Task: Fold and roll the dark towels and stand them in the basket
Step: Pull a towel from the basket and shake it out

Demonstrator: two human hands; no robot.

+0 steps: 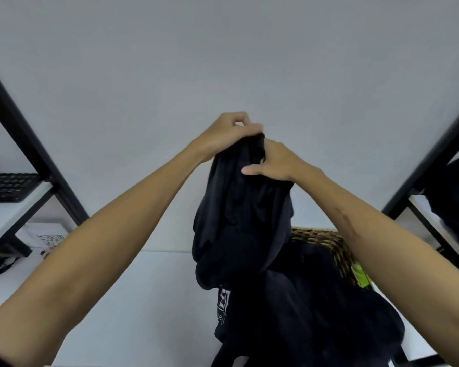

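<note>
A dark towel (239,207) hangs in the air in front of me, held up by its top edge. My left hand (223,136) pinches that edge from the left. My right hand (273,162) grips it from the right, thumb stretched across the cloth. The two hands are close together. Below, more dark cloth (302,308), one piece with a white printed logo, is heaped over and in front of a woven wicker basket (318,237). Most of the basket is hidden by the cloth.
A white table (133,300) lies below, with a white wall behind. Black shelf posts (24,133) rise at left and right. A black keyboard (6,186) sits on the left shelf, a QR-code sheet (48,239) beneath it. Something green (361,274) lies beside the basket. Dark cloth (456,202) hangs at right.
</note>
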